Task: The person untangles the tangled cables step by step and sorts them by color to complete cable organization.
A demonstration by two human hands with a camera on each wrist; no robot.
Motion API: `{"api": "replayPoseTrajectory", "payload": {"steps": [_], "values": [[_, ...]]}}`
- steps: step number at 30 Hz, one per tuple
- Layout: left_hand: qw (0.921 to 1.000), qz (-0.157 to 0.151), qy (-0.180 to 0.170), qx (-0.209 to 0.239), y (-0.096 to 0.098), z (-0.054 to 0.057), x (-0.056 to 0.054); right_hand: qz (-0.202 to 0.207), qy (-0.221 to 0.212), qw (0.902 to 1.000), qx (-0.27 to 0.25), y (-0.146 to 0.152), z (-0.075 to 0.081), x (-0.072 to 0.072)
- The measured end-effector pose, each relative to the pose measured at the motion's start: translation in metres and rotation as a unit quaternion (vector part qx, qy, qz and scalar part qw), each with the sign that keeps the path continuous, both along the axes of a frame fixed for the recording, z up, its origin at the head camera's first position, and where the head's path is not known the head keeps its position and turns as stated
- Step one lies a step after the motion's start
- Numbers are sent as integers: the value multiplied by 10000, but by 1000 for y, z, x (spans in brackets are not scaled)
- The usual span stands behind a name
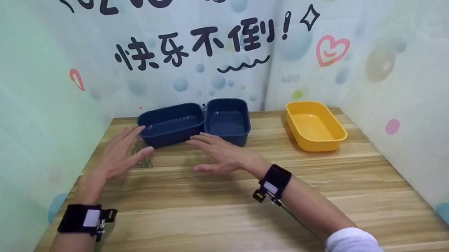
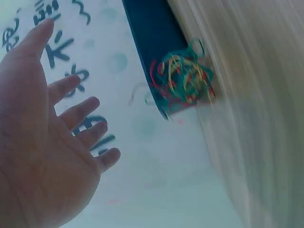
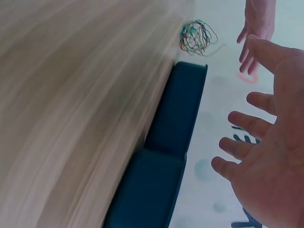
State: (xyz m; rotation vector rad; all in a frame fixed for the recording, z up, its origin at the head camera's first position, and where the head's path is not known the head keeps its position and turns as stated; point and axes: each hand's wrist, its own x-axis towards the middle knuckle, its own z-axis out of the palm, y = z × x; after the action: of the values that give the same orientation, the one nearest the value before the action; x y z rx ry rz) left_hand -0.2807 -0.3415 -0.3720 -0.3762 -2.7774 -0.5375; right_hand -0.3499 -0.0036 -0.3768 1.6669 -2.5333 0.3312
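Observation:
A tangle of thin red, green and yellow strands (image 2: 186,78) lies on the table beside the left end of the long blue bin (image 1: 172,138). My left hand (image 1: 120,156) hovers over this tangle (image 1: 146,162) and partly hides it in the head view. Its fingers are spread and hold nothing, as the left wrist view also shows. In front of the smaller blue bin (image 1: 237,140) is my right hand (image 1: 222,155), fingers extended, thumb apart, the palm bare. Both hands are raised above the tabletop.
The two blue bins stand side by side against the back wall sheet (image 1: 222,84). At the back right sits a yellow bin (image 1: 319,146). Side sheets enclose the wood-grain table (image 1: 198,225) left and right. Each wrist wears a black strap with a camera.

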Motion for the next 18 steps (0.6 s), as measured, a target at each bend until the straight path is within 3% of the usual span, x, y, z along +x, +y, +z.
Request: {"api": "replayPoseTrajectory", "payload": {"steps": [4, 7, 9, 13, 18], "values": [[9987, 138, -88, 489, -22, -7, -3, -39, -329, 9994, 113, -30, -5, -3], [9959, 81, -399, 807, -32, -16, -5, -162, -595, 9979, 219, -55, -11, -5], [9911, 1, -756, 1094, -37, -23, -8, -277, -742, 9965, 267, -73, -15, -8], [9740, -131, -1398, 1780, -41, -33, -13, -483, -924, 9943, 238, -105, -24, -13], [9646, -255, -1570, 2102, -41, -40, -20, -786, -1088, 9909, 32, -137, -34, -17]]}}
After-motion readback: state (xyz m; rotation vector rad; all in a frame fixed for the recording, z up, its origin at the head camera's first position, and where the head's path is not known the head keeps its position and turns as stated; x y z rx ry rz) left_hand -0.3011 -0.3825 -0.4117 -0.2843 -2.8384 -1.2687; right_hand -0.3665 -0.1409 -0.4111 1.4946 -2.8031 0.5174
